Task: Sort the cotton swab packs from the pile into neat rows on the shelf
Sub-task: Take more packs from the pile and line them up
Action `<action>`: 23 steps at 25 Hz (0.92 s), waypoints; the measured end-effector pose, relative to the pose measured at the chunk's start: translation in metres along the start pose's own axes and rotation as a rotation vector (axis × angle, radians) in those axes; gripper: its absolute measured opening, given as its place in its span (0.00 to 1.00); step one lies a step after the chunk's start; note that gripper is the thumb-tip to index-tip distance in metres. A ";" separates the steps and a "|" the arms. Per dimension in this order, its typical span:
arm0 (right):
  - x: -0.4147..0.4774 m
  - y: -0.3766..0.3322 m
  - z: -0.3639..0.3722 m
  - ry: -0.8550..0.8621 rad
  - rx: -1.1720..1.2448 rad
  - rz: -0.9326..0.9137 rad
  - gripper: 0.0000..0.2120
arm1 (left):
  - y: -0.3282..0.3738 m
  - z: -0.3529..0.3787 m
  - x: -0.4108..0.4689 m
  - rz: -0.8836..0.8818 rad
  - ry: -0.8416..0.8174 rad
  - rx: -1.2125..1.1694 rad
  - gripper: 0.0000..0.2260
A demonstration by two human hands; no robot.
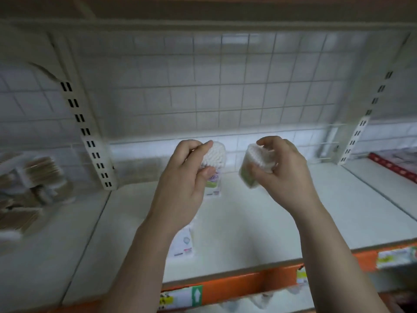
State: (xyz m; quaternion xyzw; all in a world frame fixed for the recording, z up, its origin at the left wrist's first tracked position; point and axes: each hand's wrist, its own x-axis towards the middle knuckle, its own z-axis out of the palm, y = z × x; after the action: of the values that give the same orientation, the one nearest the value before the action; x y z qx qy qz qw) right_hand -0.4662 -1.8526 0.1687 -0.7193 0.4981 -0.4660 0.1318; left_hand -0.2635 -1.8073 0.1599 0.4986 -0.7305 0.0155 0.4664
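My left hand [187, 175] grips an upright cotton swab pack [214, 163] with white swab tips on top and a green and purple label, held above the white shelf [248, 222]. My right hand [279, 170] holds a second cotton swab pack [250, 168], tilted to the left, at the same height. A third pack [184, 242] lies flat on the shelf under my left forearm, partly hidden by it. The picture is blurred by motion.
A wire grid panel [214, 91] backs the shelf, with slotted uprights [90, 141] at left and right. Stacks of brownish packs [33, 181] fill the left bay. Red goods [397, 166] lie far right. An orange price rail [237, 288] edges the front.
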 end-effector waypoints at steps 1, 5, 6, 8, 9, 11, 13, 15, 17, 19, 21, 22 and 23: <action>-0.001 0.014 -0.013 -0.003 -0.013 0.012 0.20 | 0.010 0.017 0.002 0.006 -0.016 -0.021 0.19; -0.011 0.056 -0.052 -0.057 -0.066 0.027 0.23 | 0.036 0.079 -0.008 -0.002 -0.112 -0.045 0.19; -0.015 0.066 -0.059 -0.074 -0.071 0.020 0.23 | 0.040 0.093 -0.013 -0.014 -0.141 -0.043 0.19; -0.022 0.083 -0.071 -0.107 -0.071 0.013 0.24 | 0.047 0.116 -0.023 -0.046 -0.193 -0.045 0.19; -0.025 0.091 -0.076 -0.123 -0.068 0.014 0.25 | 0.050 0.124 -0.028 -0.056 -0.213 -0.043 0.19; -0.030 0.105 -0.083 -0.159 -0.049 0.022 0.26 | 0.054 0.137 -0.035 -0.076 -0.253 -0.036 0.19; -0.035 0.115 -0.087 -0.194 -0.022 0.036 0.28 | 0.058 0.144 -0.042 -0.105 -0.282 -0.034 0.18; -0.041 0.125 -0.089 -0.217 0.009 0.048 0.29 | 0.061 0.150 -0.046 -0.153 -0.287 -0.053 0.18; -0.047 0.134 -0.089 -0.216 0.022 0.041 0.27 | 0.063 0.152 -0.048 -0.197 -0.272 -0.080 0.18; -0.052 0.143 -0.088 -0.208 0.008 0.032 0.25 | 0.064 0.154 -0.049 -0.224 -0.263 -0.091 0.17; -0.056 0.151 -0.085 -0.200 -0.006 0.027 0.24 | 0.065 0.156 -0.051 -0.242 -0.253 -0.089 0.17; -0.058 0.154 -0.084 -0.193 -0.010 0.017 0.23 | 0.068 0.157 -0.052 -0.253 -0.240 -0.079 0.18; -0.059 0.157 -0.083 -0.180 -0.013 0.001 0.22 | 0.071 0.159 -0.053 -0.265 -0.220 -0.064 0.20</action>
State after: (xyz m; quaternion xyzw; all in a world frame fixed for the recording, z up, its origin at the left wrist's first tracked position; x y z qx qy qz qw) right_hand -0.6301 -1.8537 0.0787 -0.7589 0.4877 -0.3960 0.1716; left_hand -0.4184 -1.8118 0.0643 0.5740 -0.7051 -0.1239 0.3974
